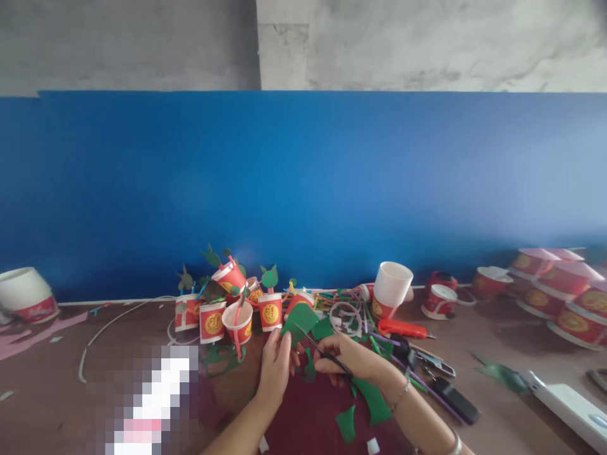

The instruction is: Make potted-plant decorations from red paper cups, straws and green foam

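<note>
One green paper piece (303,319) sits over the table (137,328), pinched at its lower left by the closed fingers of the left hand (275,363), the nearer, while dark-handled scissors (337,362), gripped in the right hand's curled fingers (327,343), slant up-left toward its lower edge.

Left forearm (243,422) and right forearm (422,407) slant inward, left hand (275,366) pinches, thumb upward, right hand (342,357) curls nearby, fingers bent.

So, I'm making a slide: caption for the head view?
Left hand holds green paper, right hand holds scissors, near red cups.
</note>
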`<state>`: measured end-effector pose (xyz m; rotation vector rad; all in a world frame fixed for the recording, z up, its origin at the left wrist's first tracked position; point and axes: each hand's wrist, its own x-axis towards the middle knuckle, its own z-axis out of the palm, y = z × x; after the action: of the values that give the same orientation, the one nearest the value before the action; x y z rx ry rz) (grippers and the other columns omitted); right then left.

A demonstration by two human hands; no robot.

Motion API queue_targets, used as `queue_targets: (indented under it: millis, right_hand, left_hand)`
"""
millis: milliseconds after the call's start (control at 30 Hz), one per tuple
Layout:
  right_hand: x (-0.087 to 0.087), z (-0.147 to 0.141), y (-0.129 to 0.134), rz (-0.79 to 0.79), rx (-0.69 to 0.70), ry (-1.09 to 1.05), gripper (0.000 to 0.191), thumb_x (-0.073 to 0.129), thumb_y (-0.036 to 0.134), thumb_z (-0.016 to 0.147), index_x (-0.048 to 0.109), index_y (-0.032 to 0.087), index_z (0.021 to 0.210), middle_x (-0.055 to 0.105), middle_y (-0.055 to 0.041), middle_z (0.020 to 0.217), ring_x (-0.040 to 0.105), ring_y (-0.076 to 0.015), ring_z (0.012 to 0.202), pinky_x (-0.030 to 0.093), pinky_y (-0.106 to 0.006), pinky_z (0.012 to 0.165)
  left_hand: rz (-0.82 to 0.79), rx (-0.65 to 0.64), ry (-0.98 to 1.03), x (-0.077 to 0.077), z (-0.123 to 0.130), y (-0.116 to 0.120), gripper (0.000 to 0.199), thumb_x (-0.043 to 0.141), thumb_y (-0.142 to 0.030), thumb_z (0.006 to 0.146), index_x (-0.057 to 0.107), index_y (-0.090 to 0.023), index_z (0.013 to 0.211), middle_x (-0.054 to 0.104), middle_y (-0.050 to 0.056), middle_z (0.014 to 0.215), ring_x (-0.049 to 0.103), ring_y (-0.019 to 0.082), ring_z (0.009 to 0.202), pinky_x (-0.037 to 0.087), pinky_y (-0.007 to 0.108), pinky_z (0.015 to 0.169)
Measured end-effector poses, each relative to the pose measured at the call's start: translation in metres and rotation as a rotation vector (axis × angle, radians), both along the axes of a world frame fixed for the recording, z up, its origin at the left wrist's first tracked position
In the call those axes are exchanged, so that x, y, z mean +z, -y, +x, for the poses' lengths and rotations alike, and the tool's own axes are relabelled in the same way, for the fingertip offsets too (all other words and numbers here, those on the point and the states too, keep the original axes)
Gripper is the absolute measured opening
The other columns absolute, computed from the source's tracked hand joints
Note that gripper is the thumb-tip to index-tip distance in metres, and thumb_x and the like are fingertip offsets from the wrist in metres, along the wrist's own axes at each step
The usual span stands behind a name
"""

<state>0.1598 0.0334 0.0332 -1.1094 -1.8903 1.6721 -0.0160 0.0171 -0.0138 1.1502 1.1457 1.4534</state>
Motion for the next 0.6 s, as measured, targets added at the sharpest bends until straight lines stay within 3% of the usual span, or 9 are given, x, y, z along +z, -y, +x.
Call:
queue_targets:
  millis: [600]
  right_hand:
    - [0.0005, 0.0009, 0.0005, 0.0, 0.005, 0.021, 0.033, 0.071, 0.044, 0.068, 0.061, 0.014, 0.076, 0.055, 0.005, 0.046, 0.048, -0.0063, 0.039, 0.039, -0.015, 0.039]
  left_hand:
    - [-0.028, -0.005, 0.054, 0.0044, 0.0016, 0.0005, 0.03, 0.051, -0.047, 0.081, 0.049, -0.018, 0.073, 0.058, -0.003, 0.056, 0.047, 0.009, 0.04, 0.033, 0.018, 0.035]
